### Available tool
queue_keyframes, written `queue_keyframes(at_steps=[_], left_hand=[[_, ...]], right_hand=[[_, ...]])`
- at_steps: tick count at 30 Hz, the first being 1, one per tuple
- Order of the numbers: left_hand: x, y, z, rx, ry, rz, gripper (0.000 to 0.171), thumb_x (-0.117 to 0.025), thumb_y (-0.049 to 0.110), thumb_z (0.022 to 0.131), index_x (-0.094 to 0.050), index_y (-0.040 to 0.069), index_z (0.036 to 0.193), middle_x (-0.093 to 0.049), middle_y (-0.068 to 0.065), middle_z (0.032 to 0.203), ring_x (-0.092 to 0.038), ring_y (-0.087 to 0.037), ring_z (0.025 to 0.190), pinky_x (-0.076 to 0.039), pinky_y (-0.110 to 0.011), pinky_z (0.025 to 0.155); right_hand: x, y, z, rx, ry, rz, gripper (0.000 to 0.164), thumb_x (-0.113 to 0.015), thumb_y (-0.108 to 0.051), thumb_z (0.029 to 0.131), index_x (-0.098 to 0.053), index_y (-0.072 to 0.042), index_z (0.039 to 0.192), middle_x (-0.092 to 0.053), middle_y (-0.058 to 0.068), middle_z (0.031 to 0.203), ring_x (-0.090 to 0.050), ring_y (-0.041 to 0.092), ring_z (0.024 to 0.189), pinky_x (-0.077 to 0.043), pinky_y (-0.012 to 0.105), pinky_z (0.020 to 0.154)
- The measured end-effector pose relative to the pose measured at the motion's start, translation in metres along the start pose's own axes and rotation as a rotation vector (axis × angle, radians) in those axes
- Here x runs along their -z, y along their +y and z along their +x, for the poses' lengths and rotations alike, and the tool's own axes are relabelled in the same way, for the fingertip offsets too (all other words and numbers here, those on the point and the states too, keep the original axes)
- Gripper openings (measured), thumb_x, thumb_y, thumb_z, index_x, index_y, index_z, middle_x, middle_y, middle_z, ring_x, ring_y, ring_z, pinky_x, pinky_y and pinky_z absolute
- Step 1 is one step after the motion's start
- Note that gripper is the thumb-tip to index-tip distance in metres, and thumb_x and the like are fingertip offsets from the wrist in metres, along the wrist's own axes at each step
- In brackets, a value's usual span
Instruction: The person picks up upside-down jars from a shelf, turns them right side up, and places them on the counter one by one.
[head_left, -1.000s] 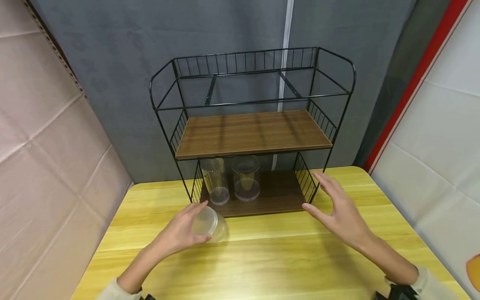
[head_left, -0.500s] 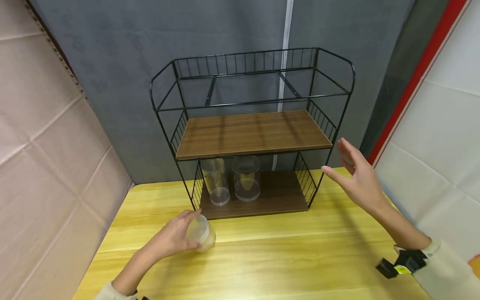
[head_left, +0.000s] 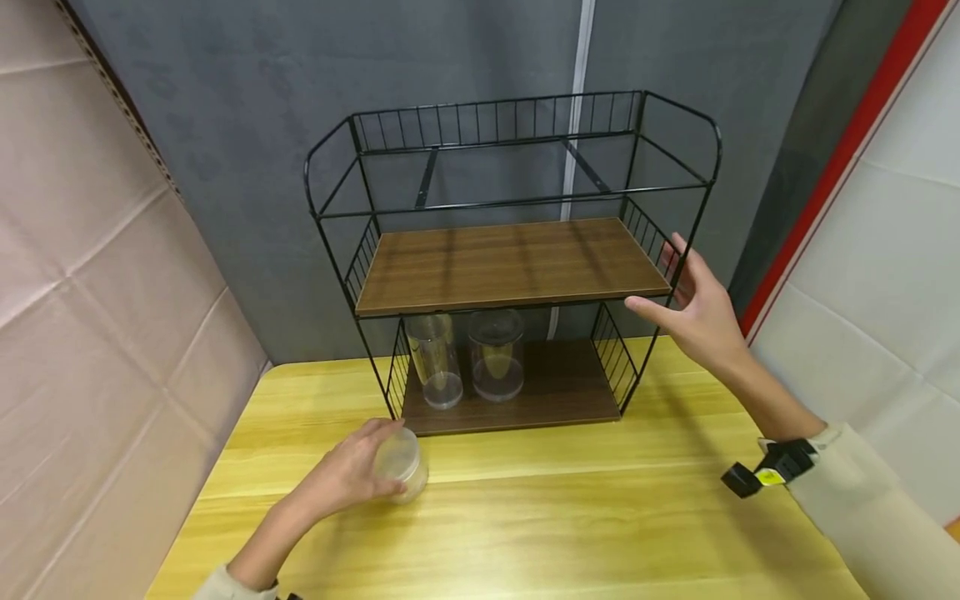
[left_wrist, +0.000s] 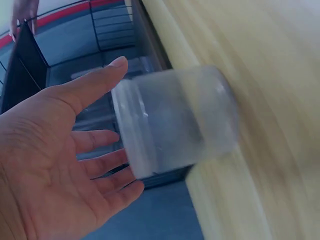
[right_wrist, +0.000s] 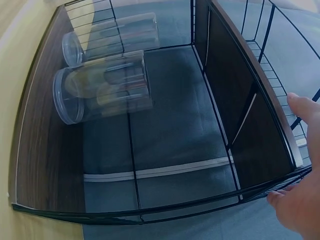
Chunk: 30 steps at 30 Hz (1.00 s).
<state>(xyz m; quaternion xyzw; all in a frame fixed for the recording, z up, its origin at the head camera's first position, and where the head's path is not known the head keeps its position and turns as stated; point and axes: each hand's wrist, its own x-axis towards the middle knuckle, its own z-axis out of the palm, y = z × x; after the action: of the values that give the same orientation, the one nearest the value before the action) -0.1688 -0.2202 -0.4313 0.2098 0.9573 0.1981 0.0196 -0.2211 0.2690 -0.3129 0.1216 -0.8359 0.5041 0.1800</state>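
My left hand [head_left: 352, 468] spans the lid end of a clear round plastic jar [head_left: 401, 465] near the rack's front left corner. In the left wrist view the thumb lies at one edge of the jar's lid [left_wrist: 131, 132] and the fingers at the other. The jar's base is at the wooden tabletop. By the right post of a black wire rack [head_left: 495, 302], my right hand [head_left: 701, 312] is spread, thumb in front of the middle shelf's corner and fingers behind the side wires. In the right wrist view only parts of this hand show at the edge.
Two clear jars, a tall jar [head_left: 435, 367] and a wider jar [head_left: 497, 358], stand on the left of the rack's bottom shelf [head_left: 562, 387]. Above is a brown middle shelf [head_left: 510, 262]; the top tier is an open frame. A grey curtain [head_left: 225, 125] hangs behind.
The left hand brought the jar left and toward the front, then stayed nearly still. The right hand rose outward beside the rack, then came in at the right post by the middle shelf.
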Motion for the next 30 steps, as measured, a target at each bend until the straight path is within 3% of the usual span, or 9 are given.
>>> queue_keyframes(at_steps=[4,6,10,15,24,30], left_hand=[[0.002,0.012,-0.001,-0.014,0.041,0.059,0.096,-0.099,0.034,0.073,-0.055,0.007,0.154,-0.058,-0.017,0.148,-0.063,-0.040,0.127,-0.062,-0.060,0.080],[0.004,0.020,0.000,-0.039,0.080,0.060,0.097,-0.098,0.037,0.074,-0.053,0.008,0.155,-0.056,-0.016,0.151,-0.060,-0.040,0.131,-0.062,-0.060,0.083],[0.005,0.036,0.007,-0.092,0.181,0.006,0.102,-0.096,0.041,0.078,-0.045,0.011,0.161,-0.050,-0.017,0.158,-0.054,-0.042,0.140,-0.058,-0.061,0.096],[0.002,0.056,0.022,-0.100,0.270,-0.134,0.108,-0.093,0.045,0.080,-0.036,0.013,0.166,-0.041,-0.017,0.165,-0.051,-0.042,0.142,-0.051,-0.064,0.108],[-0.011,0.086,0.056,-0.041,0.309,-0.402,0.114,-0.092,0.048,0.081,-0.026,0.019,0.170,-0.031,-0.014,0.172,-0.034,-0.041,0.155,-0.038,-0.069,0.117],[-0.022,0.100,0.080,-0.014,0.333,-0.492,0.118,-0.092,0.048,0.081,-0.022,0.015,0.170,-0.027,-0.012,0.174,-0.028,-0.040,0.158,-0.031,-0.067,0.122]], right_hand=[[-0.003,0.002,0.009,0.040,0.016,0.020,0.103,-0.081,-0.015,0.095,-0.013,-0.025,0.171,-0.029,0.012,0.173,-0.029,0.027,0.159,-0.032,0.012,0.119],[-0.005,0.003,0.011,0.059,0.027,0.024,0.103,-0.082,-0.012,0.094,-0.014,-0.022,0.171,-0.031,0.015,0.172,-0.031,0.030,0.158,-0.033,0.008,0.115],[-0.007,0.004,0.015,0.074,0.037,0.042,0.104,-0.083,-0.008,0.093,-0.015,-0.019,0.171,-0.032,0.017,0.171,-0.032,0.031,0.158,-0.033,0.013,0.119],[-0.008,0.006,0.018,0.097,0.060,0.040,0.105,-0.084,-0.002,0.090,-0.018,-0.017,0.170,-0.034,0.018,0.169,-0.035,0.032,0.156,-0.034,0.016,0.120],[-0.011,0.008,0.020,0.123,0.068,0.047,0.105,-0.085,0.001,0.088,-0.020,-0.014,0.170,-0.036,0.021,0.168,-0.038,0.034,0.154,-0.035,0.017,0.120],[-0.013,0.008,0.021,0.128,0.077,0.046,0.104,-0.085,0.001,0.088,-0.022,-0.012,0.169,-0.039,0.020,0.166,-0.041,0.033,0.152,-0.036,0.017,0.119]])
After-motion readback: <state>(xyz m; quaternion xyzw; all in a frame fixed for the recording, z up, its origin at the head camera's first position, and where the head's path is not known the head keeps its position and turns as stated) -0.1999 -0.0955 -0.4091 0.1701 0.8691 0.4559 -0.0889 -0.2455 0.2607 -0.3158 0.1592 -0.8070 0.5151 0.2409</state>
